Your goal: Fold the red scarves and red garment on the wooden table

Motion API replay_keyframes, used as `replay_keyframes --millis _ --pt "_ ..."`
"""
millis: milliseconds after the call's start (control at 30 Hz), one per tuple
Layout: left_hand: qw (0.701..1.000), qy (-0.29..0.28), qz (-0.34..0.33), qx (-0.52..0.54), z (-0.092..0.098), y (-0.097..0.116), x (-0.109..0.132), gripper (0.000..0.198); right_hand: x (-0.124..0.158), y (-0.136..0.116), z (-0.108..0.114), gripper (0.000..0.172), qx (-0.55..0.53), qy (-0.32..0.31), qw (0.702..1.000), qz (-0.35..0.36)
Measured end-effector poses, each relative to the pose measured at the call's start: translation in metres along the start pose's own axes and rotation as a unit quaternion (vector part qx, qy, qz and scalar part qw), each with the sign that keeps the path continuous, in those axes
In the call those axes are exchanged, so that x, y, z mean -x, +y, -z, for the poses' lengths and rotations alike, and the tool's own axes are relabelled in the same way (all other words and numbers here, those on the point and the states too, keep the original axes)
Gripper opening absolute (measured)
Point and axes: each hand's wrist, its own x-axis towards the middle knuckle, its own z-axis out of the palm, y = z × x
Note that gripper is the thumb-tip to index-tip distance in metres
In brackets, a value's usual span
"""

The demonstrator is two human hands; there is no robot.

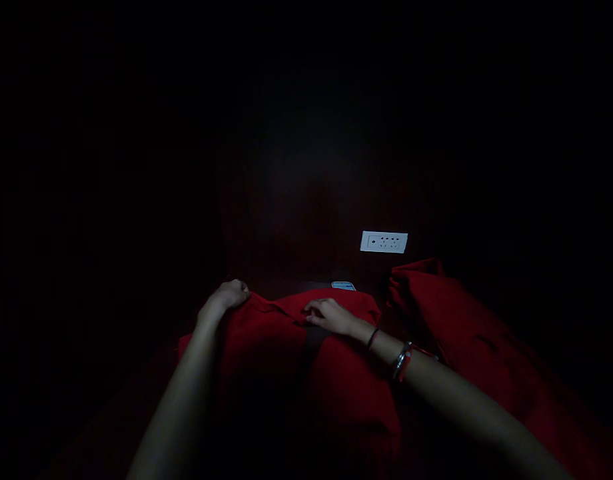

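Observation:
A red cloth (266,347) with a dark strip down its middle lies spread in front of me, its lower part lost in shadow. At its far left edge, my left hand (231,293) is closed on a fold of the fabric. My right hand (329,315), thumb and fingers drawn together, pinches the cloth near the top of the dark strip. A raised crease runs between the two hands. Bracelets circle my right wrist.
Another red cloth (456,313) lies heaped to the right, beside my right forearm. A white socket plate (384,242) sits on the dark wall ahead. Behind the near cloth, a small pale object (343,285) shows partly. Most of the surroundings are too dark to make out.

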Motion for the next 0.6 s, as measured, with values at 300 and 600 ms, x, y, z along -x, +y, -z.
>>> replay_keyframes --millis 300,600 --pt "0.927 -0.195 -0.259 0.190 -0.004 0.074 0.023 0.028 -0.016 -0.031 -0.026 0.032 -0.339 0.104 0.918 -0.178" --pt "0.965 -0.150 -0.182 0.110 0.003 0.053 0.017 0.036 0.005 -0.017 0.008 0.030 -0.566 0.145 0.765 -0.269"
